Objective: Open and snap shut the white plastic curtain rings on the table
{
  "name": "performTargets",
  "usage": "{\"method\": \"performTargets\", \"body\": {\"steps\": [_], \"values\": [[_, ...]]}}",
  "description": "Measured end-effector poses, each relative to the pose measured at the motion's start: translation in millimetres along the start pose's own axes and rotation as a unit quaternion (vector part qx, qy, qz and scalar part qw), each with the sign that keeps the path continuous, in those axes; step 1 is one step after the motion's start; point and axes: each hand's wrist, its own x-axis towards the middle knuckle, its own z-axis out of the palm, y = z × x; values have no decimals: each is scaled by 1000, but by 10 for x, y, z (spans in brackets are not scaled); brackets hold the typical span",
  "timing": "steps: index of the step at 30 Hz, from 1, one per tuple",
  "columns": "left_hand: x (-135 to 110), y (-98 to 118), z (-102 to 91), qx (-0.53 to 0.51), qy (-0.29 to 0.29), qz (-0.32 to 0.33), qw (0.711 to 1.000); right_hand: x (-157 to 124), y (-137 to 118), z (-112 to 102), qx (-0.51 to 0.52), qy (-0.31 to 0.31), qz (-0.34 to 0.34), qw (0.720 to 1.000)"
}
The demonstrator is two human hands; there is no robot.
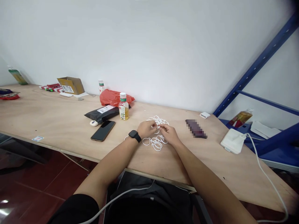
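Note:
My left hand (145, 128), with a black watch (135, 135) on its wrist, meets my right hand (169, 134) above the wooden table. The fingertips of both hands pinch a white plastic ring (157, 132), which looks like a curtain ring with a small eyelet. Behind the fingers is a pile of similar white rings (159, 119). Several more loose rings (157, 145) lie on the tabletop just in front of my hands. My fingers partly hide the held ring, so its exact joint cannot be made out.
Left of my hands are a phone (103, 131), a drink bottle (123, 107), a black parcel (102, 114) and a red plastic bag (112, 97). To the right lie a pixelated dark object (196, 128), a white charger hub (205, 115) and a white power bank (233, 141) with a cable.

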Motion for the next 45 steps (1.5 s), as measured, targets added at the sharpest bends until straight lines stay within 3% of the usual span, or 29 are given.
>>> {"method": "performTargets", "body": {"steps": [7, 14, 18, 20, 24, 29, 33, 35, 39, 42, 45], "values": [[19, -24, 45, 5, -10, 28, 1000, -7, -6, 34, 14, 30, 26, 999], [24, 102, 18, 3, 10, 54, 999, 119, -140, -4, 29, 66, 16, 997], [34, 7, -25, 10, -2, 12, 1000, 235, -30, -80, 41, 21, 39, 998], [35, -105, -50, 17, -24, -31, 999, 274, 89, -174, -15, 17, 36, 999], [29, -290, -41, 4, -107, -33, 994, 277, 350, -371, -223, 3, -18, 975], [17, -302, 34, -44, -154, -31, 987, 213, 529, -425, -323, -45, 18, 945], [9, -273, 35, -31, -140, -25, 989, 197, 513, -395, -323, -41, 15, 945], [19, -266, 29, -37, -106, -26, 993, 183, 441, -367, -304, -22, -6, 953], [70, -250, 57, -163, -23, -41, 985, 108, 186, -249, -237, 17, -90, 967], [112, -254, 111, -296, -5, -44, 954, 38, -5, -141, -222, -32, -164, 961], [133, -278, 158, -356, -15, -53, 933, -6, -105, -79, -226, -72, -198, 951]]}}
